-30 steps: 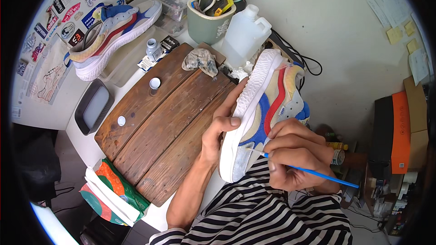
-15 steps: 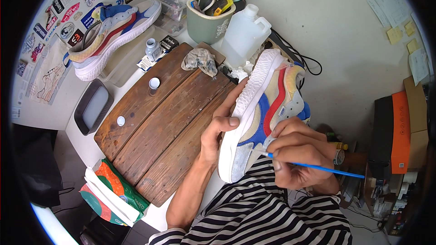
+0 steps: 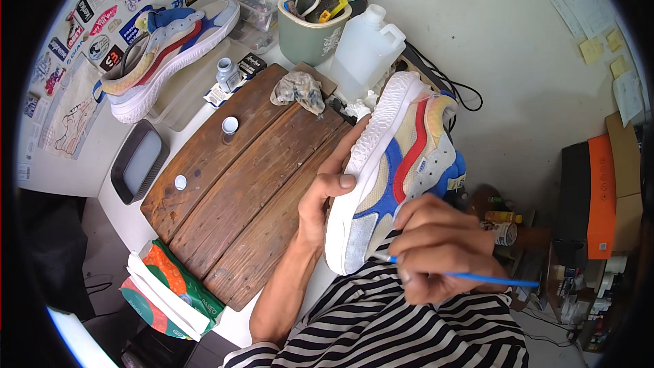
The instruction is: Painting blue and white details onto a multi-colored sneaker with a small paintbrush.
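Note:
My left hand point(image 3: 325, 194) is closed around the thick white sole of a sneaker point(image 3: 381, 184), thumb on the sole's side wall. The shoe is tilted up off the table, toe toward me, with beige mesh, blue and red panels and a grey toe piece. In my right hand point(image 3: 443, 249) is a thin blue paintbrush point(image 3: 487, 277), pinched between thumb and fingers. Its tip is at the grey toe panel; whether it touches I cannot tell. The matching sneaker point(image 3: 170, 58) rests on a clear plastic box at the back left.
A wooden board point(image 3: 252, 184) carries a stained rag point(image 3: 298, 90) and two small white caps. Beyond it stand a small paint bottle point(image 3: 228, 73), a green bin point(image 3: 312, 34) of brushes and a white jug point(image 3: 368, 51). A tissue pack point(image 3: 174, 293) lies front left.
My right hand and the paintbrush have moved down toward the front edge of the toe, uncovering more of the shoe's upper. The left hand and shoe have barely shifted.

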Tool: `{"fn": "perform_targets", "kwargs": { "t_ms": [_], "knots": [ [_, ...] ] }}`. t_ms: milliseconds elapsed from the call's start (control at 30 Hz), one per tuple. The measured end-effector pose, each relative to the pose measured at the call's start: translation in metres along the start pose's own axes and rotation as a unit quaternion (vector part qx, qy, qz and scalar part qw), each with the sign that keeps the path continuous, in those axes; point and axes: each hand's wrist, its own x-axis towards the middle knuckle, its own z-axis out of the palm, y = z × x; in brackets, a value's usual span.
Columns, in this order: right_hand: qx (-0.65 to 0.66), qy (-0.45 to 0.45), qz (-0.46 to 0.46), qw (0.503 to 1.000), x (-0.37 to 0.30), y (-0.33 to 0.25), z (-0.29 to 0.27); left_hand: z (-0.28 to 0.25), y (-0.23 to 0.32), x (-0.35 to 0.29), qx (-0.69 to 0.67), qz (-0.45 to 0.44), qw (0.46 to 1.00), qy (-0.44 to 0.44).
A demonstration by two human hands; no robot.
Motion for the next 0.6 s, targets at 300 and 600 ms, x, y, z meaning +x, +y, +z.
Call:
{"fn": "perform_targets", "kwargs": {
  "t_ms": [300, 600],
  "knots": [
    [-0.04, 0.032, 0.038, 0.998, 0.001, 0.007, -0.004, 0.002, 0.001, -0.001, 0.0, 0.003, 1.0, 0.009],
    [-0.027, 0.012, 0.04, 0.999, 0.0, 0.003, 0.001, 0.001, -0.002, 0.001, -0.015, 0.019, 1.0, -0.007]
  ]
}}
